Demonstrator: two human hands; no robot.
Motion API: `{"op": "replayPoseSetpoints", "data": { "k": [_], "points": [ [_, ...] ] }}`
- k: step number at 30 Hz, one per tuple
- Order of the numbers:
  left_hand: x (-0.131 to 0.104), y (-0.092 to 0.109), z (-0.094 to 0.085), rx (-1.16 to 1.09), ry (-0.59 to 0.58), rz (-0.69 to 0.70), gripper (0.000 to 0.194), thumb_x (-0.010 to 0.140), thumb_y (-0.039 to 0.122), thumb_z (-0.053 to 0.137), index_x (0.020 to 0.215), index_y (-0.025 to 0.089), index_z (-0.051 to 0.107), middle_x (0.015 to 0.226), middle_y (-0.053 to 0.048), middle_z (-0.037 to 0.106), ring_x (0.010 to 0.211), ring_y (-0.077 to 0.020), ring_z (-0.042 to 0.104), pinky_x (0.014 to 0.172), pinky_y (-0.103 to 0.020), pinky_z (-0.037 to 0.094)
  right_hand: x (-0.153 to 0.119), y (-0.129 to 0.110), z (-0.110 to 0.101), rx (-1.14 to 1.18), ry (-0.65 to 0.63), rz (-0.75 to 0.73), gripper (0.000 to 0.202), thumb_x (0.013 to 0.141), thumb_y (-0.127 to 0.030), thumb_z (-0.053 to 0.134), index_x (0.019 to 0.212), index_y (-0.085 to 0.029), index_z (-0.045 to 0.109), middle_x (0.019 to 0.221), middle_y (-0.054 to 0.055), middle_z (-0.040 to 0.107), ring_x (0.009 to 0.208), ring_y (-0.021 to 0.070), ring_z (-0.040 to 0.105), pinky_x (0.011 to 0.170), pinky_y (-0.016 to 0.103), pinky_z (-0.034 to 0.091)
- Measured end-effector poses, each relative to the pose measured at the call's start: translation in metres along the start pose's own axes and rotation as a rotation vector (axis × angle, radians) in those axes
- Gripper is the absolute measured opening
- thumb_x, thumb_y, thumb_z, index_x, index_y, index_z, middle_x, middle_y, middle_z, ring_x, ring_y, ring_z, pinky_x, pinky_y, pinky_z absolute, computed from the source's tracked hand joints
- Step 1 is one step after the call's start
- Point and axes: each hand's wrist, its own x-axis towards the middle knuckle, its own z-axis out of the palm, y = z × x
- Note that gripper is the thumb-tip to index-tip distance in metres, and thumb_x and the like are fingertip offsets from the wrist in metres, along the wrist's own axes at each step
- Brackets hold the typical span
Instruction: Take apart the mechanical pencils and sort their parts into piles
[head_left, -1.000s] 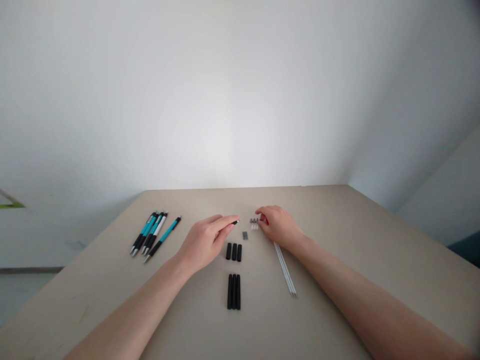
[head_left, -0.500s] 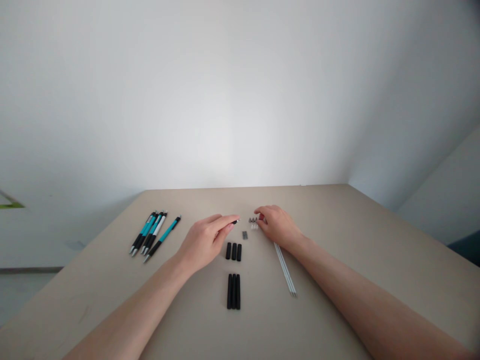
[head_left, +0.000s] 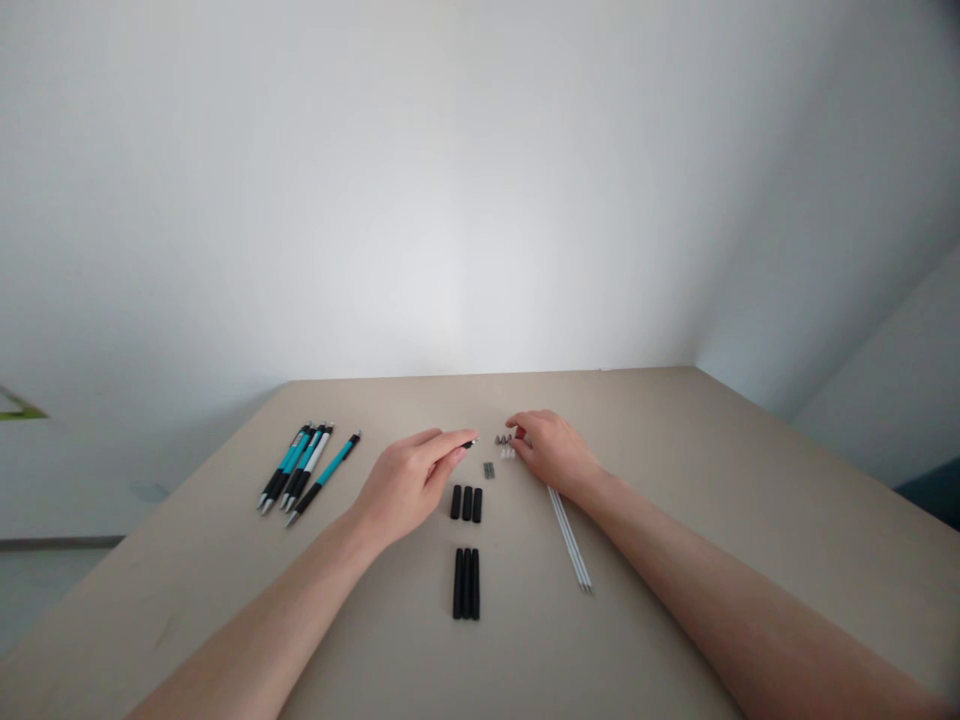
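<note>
A slim black pen part (head_left: 469, 444) with a light tip pokes out from the pinched fingers of my left hand (head_left: 409, 482); most of it is hidden in the grip. My right hand (head_left: 553, 450) rests low over the table, its thumb and forefinger slightly apart beside several small metal cone tips (head_left: 501, 440). Just below these lie little clear plastic pieces (head_left: 508, 454), partly covered by the thumb side. Small grey springs (head_left: 489, 470) sit between the two hands. White ink refills (head_left: 571, 545) run out from under my right wrist.
Three short black grips (head_left: 466, 504) stand in a row, with three longer black barrels (head_left: 466, 584) nearer me. Several turquoise, white and black pens (head_left: 300, 465) lie at the left on the beige table (head_left: 390, 640). A white wall (head_left: 465, 200) rises behind its far edge.
My right thumb and forefinger have shifted very slightly left over the metal cone tips. My left hand keeps its pinch on the black pen part, nearly still.
</note>
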Motion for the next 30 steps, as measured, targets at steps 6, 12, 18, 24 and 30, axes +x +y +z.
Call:
{"op": "replayPoseSetpoints", "data": {
  "k": [6, 12, 18, 24, 30],
  "points": [
    [0.000, 0.001, 0.000, -0.008, 0.016, 0.012, 0.030, 0.094, 0.025, 0.041, 0.114, 0.022, 0.062, 0.088, -0.005, 0.067, 0.075, -0.0132, 0.060, 0.068, -0.023, 0.047, 0.000, -0.002, -0.001, 0.004, -0.012, 0.011, 0.025, 0.084, -0.018, 0.052, 0.106, -0.016, 0.064, 0.098, 0.009, 0.067, 0.093, 0.0208, 0.058, 0.083, 0.030, 0.043],
    [0.000, -0.001, 0.000, -0.011, 0.016, 0.016, 0.030, 0.093, 0.025, 0.041, 0.114, 0.021, 0.062, 0.089, -0.006, 0.068, 0.074, -0.0131, 0.060, 0.068, -0.024, 0.047, 0.000, -0.001, -0.005, 0.013, -0.010, 0.021, 0.026, 0.082, -0.019, 0.055, 0.107, -0.017, 0.063, 0.097, 0.009, 0.067, 0.093, 0.0204, 0.058, 0.083, 0.030, 0.042],
    [0.000, 0.000, 0.000, -0.006, 0.001, 0.006, 0.028, 0.093, 0.025, 0.043, 0.112, 0.021, 0.062, 0.091, -0.005, 0.068, 0.074, -0.0131, 0.061, 0.070, -0.024, 0.048, -0.007, -0.004, -0.018, 0.118, 0.179, -0.052, 0.023, 0.084, -0.014, 0.047, 0.099, -0.015, 0.064, 0.093, 0.008, 0.067, 0.089, 0.0182, 0.058, 0.083, 0.029, 0.042],
    [0.000, 0.001, 0.002, 0.001, -0.032, 0.005, 0.023, 0.092, 0.029, 0.046, 0.098, 0.019, 0.065, 0.083, -0.004, 0.067, 0.070, -0.0125, 0.059, 0.068, -0.024, 0.047, -0.024, -0.032, -0.031, 0.233, 0.145, -0.339, 0.019, 0.086, -0.022, 0.049, 0.095, -0.017, 0.064, 0.086, 0.007, 0.066, 0.083, 0.0180, 0.057, 0.076, 0.029, 0.042],
    [0.000, 0.004, 0.002, -0.015, -0.071, 0.024, 0.018, 0.090, 0.029, 0.050, 0.090, 0.020, 0.065, 0.077, -0.001, 0.065, 0.065, -0.0107, 0.056, 0.064, -0.021, 0.044, -0.026, -0.039, -0.029, 0.236, 0.095, -0.390, 0.027, 0.093, -0.030, 0.042, 0.083, -0.017, 0.065, 0.077, 0.007, 0.065, 0.074, 0.0161, 0.055, 0.069, 0.027, 0.039]
  ]
}}
